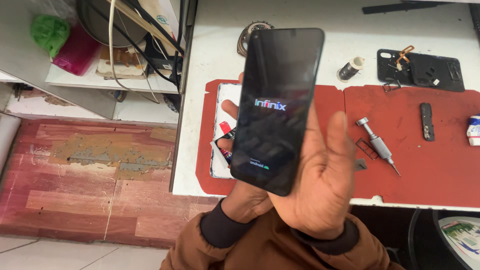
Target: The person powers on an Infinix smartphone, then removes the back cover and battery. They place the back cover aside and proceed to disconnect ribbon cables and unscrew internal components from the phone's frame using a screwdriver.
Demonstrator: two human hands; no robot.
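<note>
Both hands grasp a black smartphone (276, 107) upright above the red mat (430, 165): right hand (320, 185) cradles its lower edge in front, left hand (245, 197) supports behind; long axis points away; screwdriver (378, 145) lies right

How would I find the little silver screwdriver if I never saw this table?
Look at the red mat on the white table, right of the phone held in both hands. The screwdriver lies slanted mid-mat. It is the only shiny silver tool, with a round cap and thin tip.
</note>
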